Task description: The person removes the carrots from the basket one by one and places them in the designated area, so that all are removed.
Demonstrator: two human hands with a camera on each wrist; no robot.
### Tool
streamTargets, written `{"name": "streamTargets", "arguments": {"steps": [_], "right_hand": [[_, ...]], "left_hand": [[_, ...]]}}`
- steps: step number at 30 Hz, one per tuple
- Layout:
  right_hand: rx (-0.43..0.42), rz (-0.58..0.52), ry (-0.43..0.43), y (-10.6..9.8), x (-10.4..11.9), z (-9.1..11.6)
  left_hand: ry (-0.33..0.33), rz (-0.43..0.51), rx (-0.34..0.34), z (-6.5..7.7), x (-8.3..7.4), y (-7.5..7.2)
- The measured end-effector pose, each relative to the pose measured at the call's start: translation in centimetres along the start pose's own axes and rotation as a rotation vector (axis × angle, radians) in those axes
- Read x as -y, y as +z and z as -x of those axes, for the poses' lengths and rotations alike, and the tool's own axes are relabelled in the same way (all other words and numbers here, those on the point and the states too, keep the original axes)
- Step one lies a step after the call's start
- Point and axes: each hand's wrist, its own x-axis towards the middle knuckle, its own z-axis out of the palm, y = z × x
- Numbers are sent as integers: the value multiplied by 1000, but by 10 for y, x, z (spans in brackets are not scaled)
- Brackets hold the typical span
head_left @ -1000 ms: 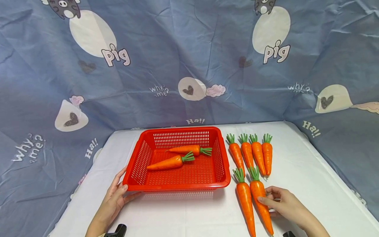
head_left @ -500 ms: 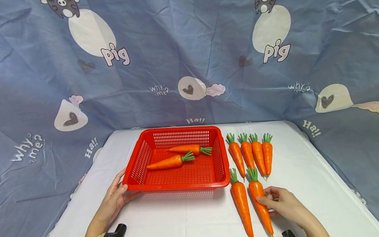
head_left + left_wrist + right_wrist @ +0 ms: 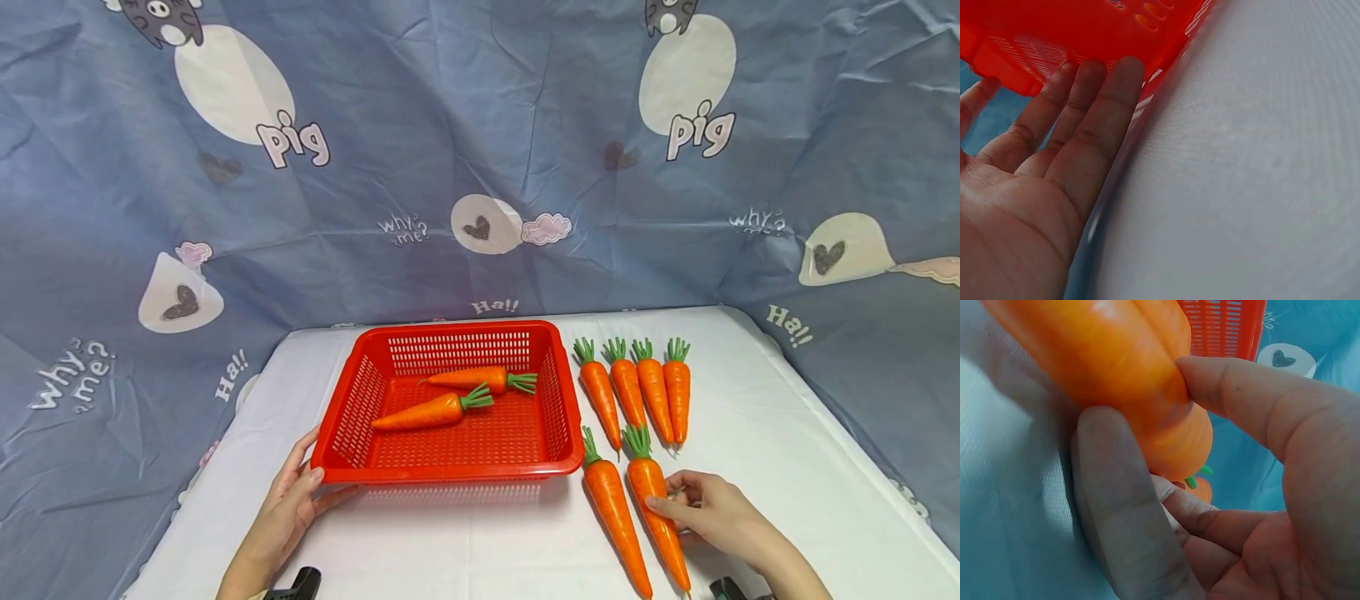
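Compared with one second ago, the held carrot [image 3: 649, 483] and the loose carrot [image 3: 613, 508] just beside it have moved a little to the left, toward the red basket [image 3: 450, 475]; the basket itself has stayed in its place. The held carrot is long, bright orange and shiny, with short green stems at its thick end, and it becomes thin toward the tip. It lies to the right of the basket and nearer to the person, with its stems pointing away from the person. The right hand [image 3: 708, 508] pinches it from its right side, around the middle: the thumb is on the upper surface, and other fingers are partly hidden behind the carrot. The left hand [image 3: 283, 504], its fingers rather straight, touches the basket at the near left corner. The basket has walls with many small openings. Inside it lie two carrots with stems to the right: the back carrot [image 3: 468, 379] and, in front, the front carrot [image 3: 427, 413]. Four more carrots [image 3: 627, 392] lie side by side, to the right of the basket, on a white cloth [image 3: 450, 550].
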Motion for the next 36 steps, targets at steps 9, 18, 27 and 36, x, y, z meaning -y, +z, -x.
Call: {"name": "streamTargets", "arguments": {"steps": [9,18,27,36], "right_hand": [[-25,30,-3,2,2,-1],[-36,47,28,3,4,-3],[-23,66,16,2,2,-2],[-22,55,24,0,3,-1]], "left_hand": [[-24,-14,-29,0,-2,2],[-33,-26,-38,-1,-3,3],[-28,-20,-25,0,-2,2],[-6,-16,-11,0,-1,1]]}}
